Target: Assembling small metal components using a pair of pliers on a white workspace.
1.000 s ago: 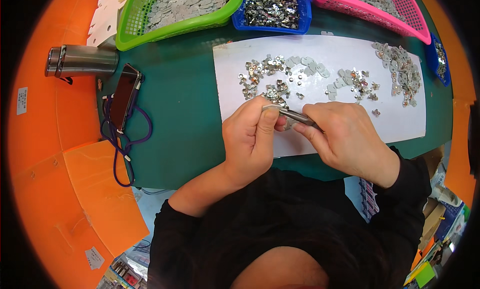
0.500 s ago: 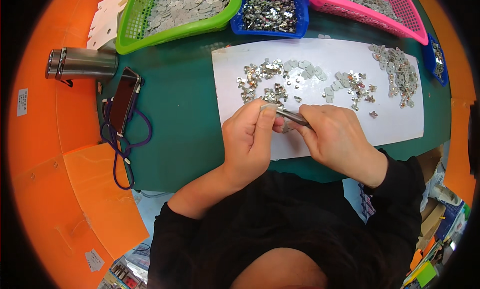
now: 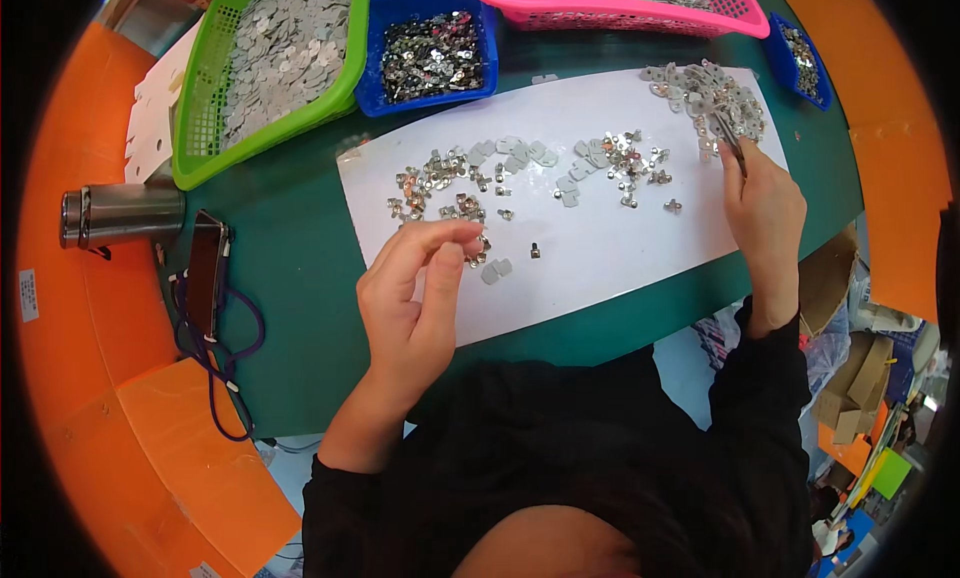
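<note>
My right hand [image 3: 765, 203] grips metal tweezers [image 3: 733, 143], their tips over a pile of grey flat pieces with metal fittings [image 3: 715, 98] at the sheet's far right. My left hand [image 3: 415, 293] hovers at the sheet's left edge, thumb and forefinger apart, with nothing visible between them. Just beyond it lie small shiny metal fittings [image 3: 435, 173], partly covered by the fingers. To its right are two pale grey flat pieces [image 3: 495, 270] and a single dark-topped metal fitting [image 3: 535, 250]. More grey flat pieces [image 3: 590, 158] and loose fittings [image 3: 625, 158] lie mid-sheet.
The white sheet [image 3: 640, 253] lies on a green table [image 3: 305, 268]. Along the far side stand a green basket [image 3: 345, 93], a blue bin [image 3: 430, 98], a pink basket [image 3: 620, 18] and a small blue tray [image 3: 815, 90]. A steel flask [image 3: 135, 216] and corded phone [image 3: 207, 278] lie left.
My hands have separated: the right carried the tweezers to the far-right pile, while the left moved left. The grey piece formerly in my left fingers is no longer seen there. The view has shifted.
</note>
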A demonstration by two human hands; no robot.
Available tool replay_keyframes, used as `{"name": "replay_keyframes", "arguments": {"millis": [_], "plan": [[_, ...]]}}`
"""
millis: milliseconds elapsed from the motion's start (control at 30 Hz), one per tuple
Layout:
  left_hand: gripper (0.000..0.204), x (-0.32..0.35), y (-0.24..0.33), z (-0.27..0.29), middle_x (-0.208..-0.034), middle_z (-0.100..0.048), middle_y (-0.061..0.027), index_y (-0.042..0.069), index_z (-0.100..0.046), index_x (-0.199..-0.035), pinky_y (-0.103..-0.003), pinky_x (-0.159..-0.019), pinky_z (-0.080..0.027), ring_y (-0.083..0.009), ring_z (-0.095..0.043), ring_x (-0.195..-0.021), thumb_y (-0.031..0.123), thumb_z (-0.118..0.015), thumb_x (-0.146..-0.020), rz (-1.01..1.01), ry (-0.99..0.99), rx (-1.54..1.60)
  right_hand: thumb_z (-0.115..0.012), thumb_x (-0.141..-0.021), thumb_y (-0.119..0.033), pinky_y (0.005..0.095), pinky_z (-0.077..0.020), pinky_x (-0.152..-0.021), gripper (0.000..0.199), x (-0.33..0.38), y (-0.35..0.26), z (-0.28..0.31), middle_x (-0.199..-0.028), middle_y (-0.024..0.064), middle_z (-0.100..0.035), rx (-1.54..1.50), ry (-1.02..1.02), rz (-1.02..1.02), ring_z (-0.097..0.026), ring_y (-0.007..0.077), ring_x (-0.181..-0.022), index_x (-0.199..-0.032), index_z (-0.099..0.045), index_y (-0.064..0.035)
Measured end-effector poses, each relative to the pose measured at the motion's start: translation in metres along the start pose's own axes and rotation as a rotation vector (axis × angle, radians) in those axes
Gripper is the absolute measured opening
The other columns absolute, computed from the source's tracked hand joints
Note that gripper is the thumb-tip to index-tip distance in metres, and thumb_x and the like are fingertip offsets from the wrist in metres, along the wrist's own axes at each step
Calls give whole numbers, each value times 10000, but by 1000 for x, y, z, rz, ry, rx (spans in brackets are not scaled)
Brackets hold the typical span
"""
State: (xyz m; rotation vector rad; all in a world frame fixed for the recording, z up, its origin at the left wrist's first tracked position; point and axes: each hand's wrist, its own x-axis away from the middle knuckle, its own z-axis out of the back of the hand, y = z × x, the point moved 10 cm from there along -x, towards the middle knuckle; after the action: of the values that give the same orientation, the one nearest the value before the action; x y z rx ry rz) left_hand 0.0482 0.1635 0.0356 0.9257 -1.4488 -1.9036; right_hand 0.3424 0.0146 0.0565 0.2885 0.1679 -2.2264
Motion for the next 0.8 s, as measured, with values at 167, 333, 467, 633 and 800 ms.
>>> {"name": "replay_keyframes", "arguments": {"millis": [167, 333, 467, 633, 800], "plan": [[145, -6, -13, 23, -913, -669, -85, -46, -649, -1042, -252, -777, -506, -141, -652, -849, 52, -577, -964, 11, 125, -77, -624, -927, -173, 391, -481, -635, 154, -2, -22, 19, -837, 148, -651, -34, 227, 159, -625, 318, -739, -958, -651, -24], [141, -10, -19, 36, -915, -662, -57, -43, -655, -1008, -240, -792, -507, -117, -640, -859, 64, -568, -979, 63, 252, 56, -773, -729, -100, 353, -406, -660, 227, 17, -118, 5, -791, 70, -591, -624, -32, 487, -540, 267, -731, -917, -659, -48], [141, -9, -24, 26, -898, -659, -59, -45, -662, -991, -238, -771, -506, -112, -638, -840, 66, -576, -975, 64, 188, 43, -791, -697, -113, 361, -409, -711, 252, 29, -134, 0, -801, 42, -589, -477, 44, 505, -558, 253, -782, -915, -669, -85], [154, -8, -24, 11, -935, -661, -51, -57, -648, -1009, -238, -808, -497, -106, -625, -866, 55, -545, -989, 105, 59, -5, -780, -649, -86, 358, -425, -733, 292, 36, -143, -2, -807, 33, -589, -396, 116, 564, -578, 233, -817, -922, -676, -96], [156, -6, -20, 6, -937, -661, -56, -57, -651, -1005, -242, -810, -504, -110, -628, -871, 58, -546, -988, 88, 23, 3, -752, -632, -35, 341, -453, -715, 284, 32, -146, 3, -806, 45, -608, -368, 160, 648, -594, 257, -786, -902, -672, -73]]}}
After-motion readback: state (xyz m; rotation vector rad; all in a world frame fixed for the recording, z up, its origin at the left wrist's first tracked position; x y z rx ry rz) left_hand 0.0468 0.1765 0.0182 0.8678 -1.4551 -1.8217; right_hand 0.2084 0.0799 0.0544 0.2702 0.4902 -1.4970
